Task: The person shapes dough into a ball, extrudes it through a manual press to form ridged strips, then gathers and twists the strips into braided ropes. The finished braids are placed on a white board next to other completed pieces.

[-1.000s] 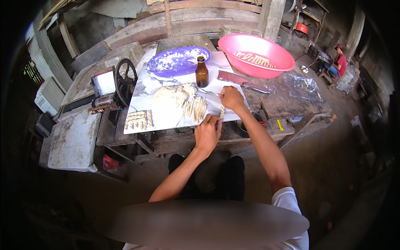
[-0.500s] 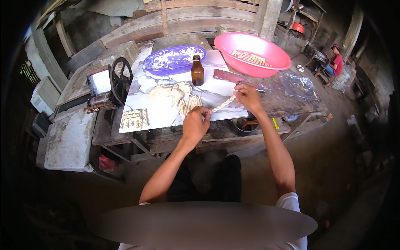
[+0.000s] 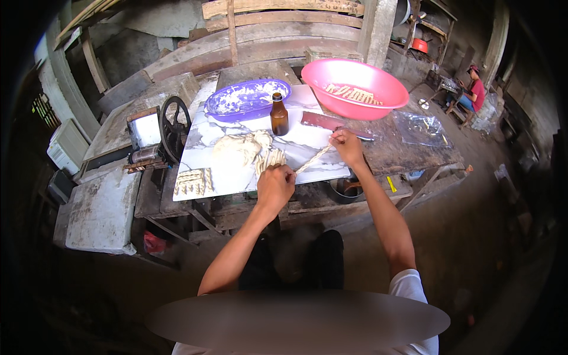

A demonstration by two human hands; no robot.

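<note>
A thin twisted strip of pale dough (image 3: 312,160) is stretched between my two hands above the white marbled board (image 3: 313,133). My left hand (image 3: 275,186) pinches its near end at the board's front edge. My right hand (image 3: 347,147) grips the far end, lifted to the right. On the board lie a lump of dough (image 3: 236,148), several cut strips (image 3: 271,158) beside my left hand, and shaped twisted pieces (image 3: 192,180) at the left corner.
A brown glass bottle (image 3: 279,115) stands behind the dough. A purple floured bowl (image 3: 245,97) and a pink basin (image 3: 354,87) holding twisted pieces sit at the back. A hand-crank roller (image 3: 171,127) stands left. A person in red (image 3: 472,94) sits far right.
My hands have drawn apart, stretching and twisting the dough strip; the right hand moved right and up, the left stayed near the board's front edge.
</note>
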